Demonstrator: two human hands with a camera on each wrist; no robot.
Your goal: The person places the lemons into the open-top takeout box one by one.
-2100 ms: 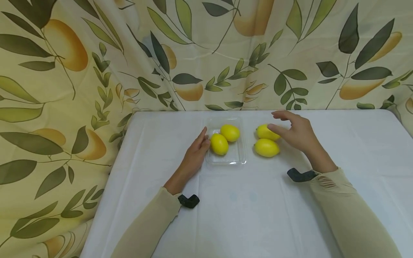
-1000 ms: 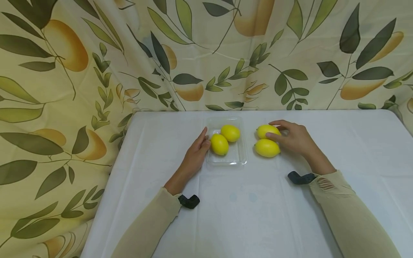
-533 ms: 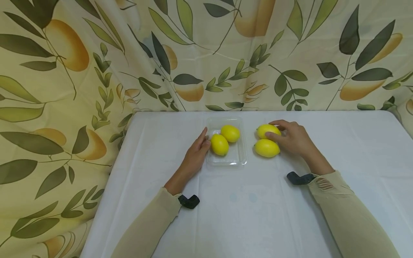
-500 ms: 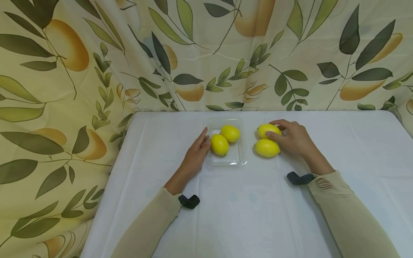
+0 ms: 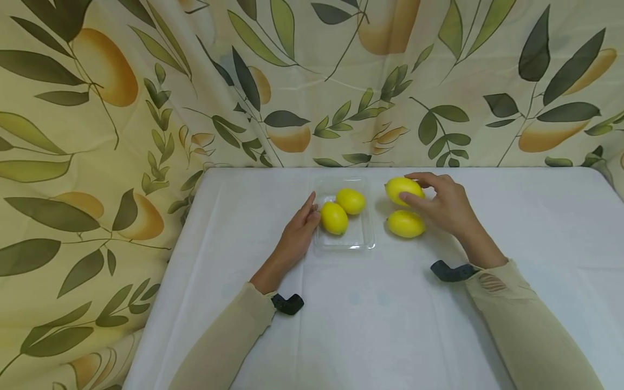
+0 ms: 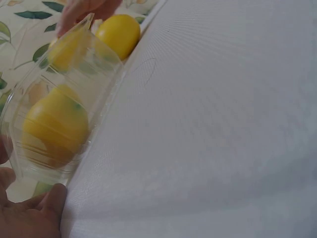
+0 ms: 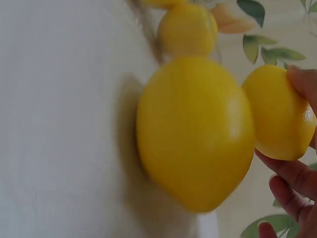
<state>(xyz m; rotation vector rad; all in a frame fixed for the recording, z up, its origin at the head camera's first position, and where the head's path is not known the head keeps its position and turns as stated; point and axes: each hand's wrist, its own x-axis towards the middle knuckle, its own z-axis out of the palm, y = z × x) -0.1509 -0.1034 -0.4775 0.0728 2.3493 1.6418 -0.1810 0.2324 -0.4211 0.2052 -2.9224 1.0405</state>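
In the head view my left hand [image 5: 296,232] rests along the left side of a clear plastic container [image 5: 358,238], its fingers fairly straight against the wall. Two yellow lemons lie inside: a nearer-left lemon [image 5: 333,218] and a farther lemon [image 5: 351,201]. To the right, my right hand [image 5: 446,205] pinches another lemon [image 5: 402,189] between thumb and fingers, raised off the table. Just in front of it a fourth lemon [image 5: 406,224] lies on the cloth. The right wrist view shows the held lemon [image 7: 277,114] beside the large, near lemon [image 7: 195,134].
A white cloth [image 5: 341,336] covers the table. Behind and to the left hangs a curtain [image 5: 292,81] printed with leaves and fruit. Dark wrist camera mounts stick out inward from the left cuff [image 5: 288,304] and the right cuff [image 5: 452,271].
My right hand has come down onto the farther loose lemon, taken hold of it and lifted it away from the one in front. The left hand stays at the container.
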